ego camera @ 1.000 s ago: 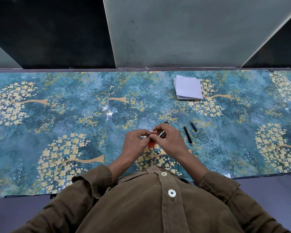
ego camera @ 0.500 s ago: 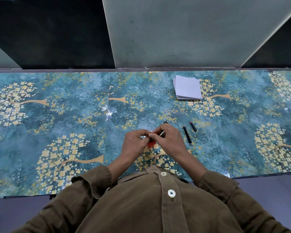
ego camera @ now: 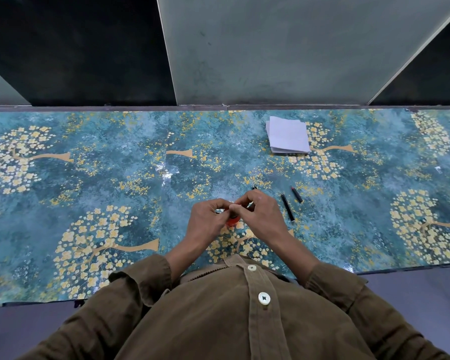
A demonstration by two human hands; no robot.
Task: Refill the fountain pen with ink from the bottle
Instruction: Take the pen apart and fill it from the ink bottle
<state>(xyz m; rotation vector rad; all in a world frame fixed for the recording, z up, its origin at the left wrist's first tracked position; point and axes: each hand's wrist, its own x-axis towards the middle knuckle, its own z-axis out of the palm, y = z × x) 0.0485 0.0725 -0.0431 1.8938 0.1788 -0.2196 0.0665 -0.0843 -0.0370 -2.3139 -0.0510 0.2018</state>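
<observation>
My two hands meet at the middle of the table near its front edge. My left hand (ego camera: 205, 222) is closed around a small ink bottle (ego camera: 231, 222), of which only a red-orange part and a dark neck show between the fingers. My right hand (ego camera: 260, 216) pinches a thin fountain pen part (ego camera: 254, 188) right over the bottle; only its black end sticks out beyond the knuckles. The pen's tip and the bottle's mouth are hidden by my fingers. A long black pen barrel (ego camera: 287, 207) and a shorter black piece with a red end (ego camera: 296, 194) lie to the right.
A stack of white paper (ego camera: 287, 137) lies at the back right. The table has a teal cover with yellow tree patterns (ego camera: 89, 178) and ends at a wall ledge (ego camera: 218, 108) behind. My brown sleeves cross the front edge.
Both hands stay over the bottle in the same place; only the fingertips shift slightly. The loose pen parts and paper have not moved.
</observation>
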